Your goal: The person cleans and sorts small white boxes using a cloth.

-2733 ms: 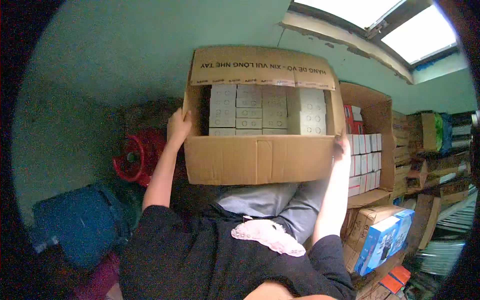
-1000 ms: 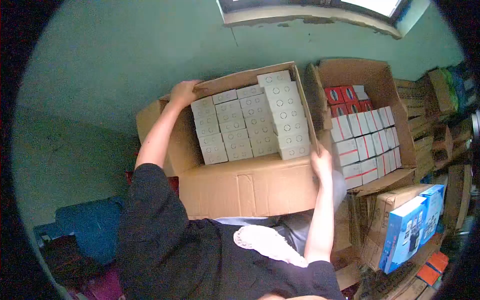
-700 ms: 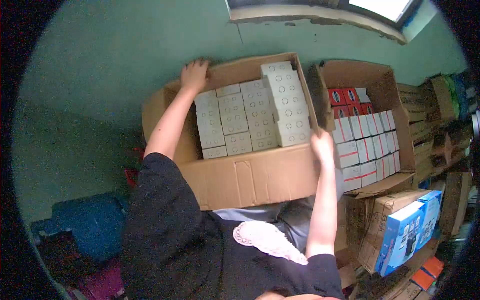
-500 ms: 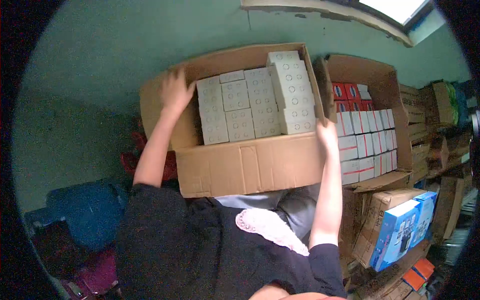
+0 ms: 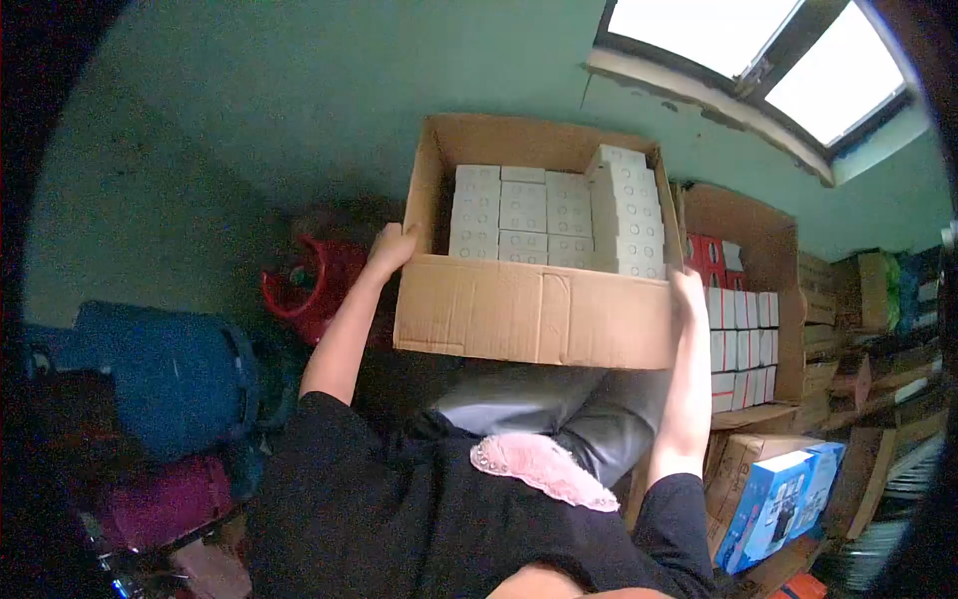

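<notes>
A large open cardboard box (image 5: 519,311) is in front of me, held between both hands. Inside it stand stacks of small white boxes (image 5: 524,215) with round marks on them; the stack at the right rises higher than the others. My left hand (image 5: 392,248) is closed on the cardboard box's left side, near its front corner. At the right front corner, my right hand (image 5: 689,292) grips the same box, its fingers partly hidden by the cardboard.
To the right, another open carton (image 5: 783,364) holds white and red small boxes. Below it are blue printed boxes (image 5: 783,509). A red plastic item (image 5: 324,290) and a blue bundle (image 5: 165,384) lie to the left. Windows (image 5: 758,60) sit above in the green wall.
My left hand has come down from the open left flap to grip the box's side. That side now stands upright. The box appears farther right, partly because the view shifted.
</notes>
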`<state>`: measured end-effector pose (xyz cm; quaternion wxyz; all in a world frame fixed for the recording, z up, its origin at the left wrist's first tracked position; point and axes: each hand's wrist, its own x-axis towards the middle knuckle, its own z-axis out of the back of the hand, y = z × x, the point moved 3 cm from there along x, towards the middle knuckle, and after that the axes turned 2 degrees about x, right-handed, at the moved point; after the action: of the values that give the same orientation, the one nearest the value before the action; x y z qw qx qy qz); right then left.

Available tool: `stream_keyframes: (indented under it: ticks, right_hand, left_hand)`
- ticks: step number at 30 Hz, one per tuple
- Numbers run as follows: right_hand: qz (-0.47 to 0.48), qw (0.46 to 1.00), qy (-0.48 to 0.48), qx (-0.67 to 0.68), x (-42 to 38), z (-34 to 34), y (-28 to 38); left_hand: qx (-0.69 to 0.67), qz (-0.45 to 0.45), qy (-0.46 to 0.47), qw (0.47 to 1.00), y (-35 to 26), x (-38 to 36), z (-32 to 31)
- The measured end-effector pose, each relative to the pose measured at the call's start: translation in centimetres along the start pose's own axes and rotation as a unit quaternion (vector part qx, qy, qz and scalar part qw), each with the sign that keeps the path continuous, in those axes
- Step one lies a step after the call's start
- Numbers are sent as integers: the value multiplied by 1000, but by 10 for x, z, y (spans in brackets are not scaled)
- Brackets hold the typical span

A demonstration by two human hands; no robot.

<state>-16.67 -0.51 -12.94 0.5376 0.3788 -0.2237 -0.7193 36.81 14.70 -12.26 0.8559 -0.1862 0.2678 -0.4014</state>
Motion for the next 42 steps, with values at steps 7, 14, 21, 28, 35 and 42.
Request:
stream_keyframes:
  ticks: [7,14,21,28,35,42]
  right_hand:
    - [-28,999,-1,14,-4,0,-11]
    - [-65,995,-26,64,-25,2,15]
    - [-32,974,-38,221,-58,45,7]
    - [-104,938,-103,313,-102,65,-28]
    - [-56,988,-122,74,-102,61,-134]
    - [-1,970,-180,-162,-128,39,-78]
  left_hand:
    - [17,-32,15,999,-6,26,-7]
    - [45,-47,-4,998,9,30,-15]
    - [99,-130,-202,966,-34,-28,10]
    - [191,-437,13,879,-93,-87,-30]
    - [160,-395,-5,905,-96,-93,-46]
    - [163,-232,288,914,-92,71,-94]
